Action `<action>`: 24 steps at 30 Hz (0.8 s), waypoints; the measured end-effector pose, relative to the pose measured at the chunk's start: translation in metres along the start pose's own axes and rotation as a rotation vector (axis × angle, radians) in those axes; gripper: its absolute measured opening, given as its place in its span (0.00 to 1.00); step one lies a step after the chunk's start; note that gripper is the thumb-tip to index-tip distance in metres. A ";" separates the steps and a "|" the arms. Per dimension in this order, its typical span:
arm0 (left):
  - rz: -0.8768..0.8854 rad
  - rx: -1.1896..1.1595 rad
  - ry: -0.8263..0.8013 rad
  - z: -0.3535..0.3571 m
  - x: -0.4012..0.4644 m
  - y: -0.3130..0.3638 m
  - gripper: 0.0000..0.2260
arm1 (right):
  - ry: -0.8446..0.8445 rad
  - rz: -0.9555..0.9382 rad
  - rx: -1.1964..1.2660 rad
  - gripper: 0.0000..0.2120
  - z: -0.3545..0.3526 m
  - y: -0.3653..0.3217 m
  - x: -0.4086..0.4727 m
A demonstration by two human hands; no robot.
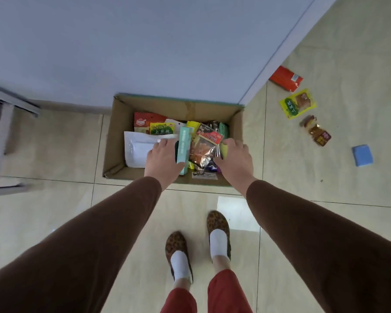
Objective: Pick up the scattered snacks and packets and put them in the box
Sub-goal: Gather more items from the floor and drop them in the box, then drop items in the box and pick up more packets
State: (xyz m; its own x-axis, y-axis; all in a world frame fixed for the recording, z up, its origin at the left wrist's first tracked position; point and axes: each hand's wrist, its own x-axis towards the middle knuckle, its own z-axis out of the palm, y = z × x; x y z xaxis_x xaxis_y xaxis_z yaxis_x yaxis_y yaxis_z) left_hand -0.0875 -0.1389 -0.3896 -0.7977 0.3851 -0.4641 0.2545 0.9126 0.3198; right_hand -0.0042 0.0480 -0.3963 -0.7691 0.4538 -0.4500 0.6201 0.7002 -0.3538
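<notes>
An open cardboard box [113, 141] stands on the tiled floor against the wall and holds several snack packets, among them a white pouch [137, 150]. Both hands are over the box. My left hand [163, 159] grips a slim teal carton [183, 146] at its right edge. My right hand [235, 158] pinches a red-and-clear snack packet [204, 146] together with a small yellow-green item [224, 150]. To the right on the floor lie a red packet [286, 78], a yellow-green packet [298, 103], two small brown packets [317, 132] and a blue packet [362, 155].
A pale wall [145, 41] runs behind the box and turns a corner at the box's right end. A metal shelf unit [0, 141] stands at the left. My feet in leopard-print shoes [199, 240] are on the tiles just short of the box.
</notes>
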 end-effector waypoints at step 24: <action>0.476 0.242 0.004 0.001 -0.099 0.282 0.26 | 0.253 0.166 0.082 0.21 -0.182 0.261 -0.176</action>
State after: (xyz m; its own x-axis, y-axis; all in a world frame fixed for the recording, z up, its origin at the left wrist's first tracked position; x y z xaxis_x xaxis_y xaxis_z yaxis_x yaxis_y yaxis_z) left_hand 0.0639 0.0805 -0.2542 -0.5652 0.7640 -0.3113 0.7072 0.6430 0.2940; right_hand 0.2648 0.2511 -0.2601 -0.6641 0.6882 -0.2922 0.7428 0.5629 -0.3625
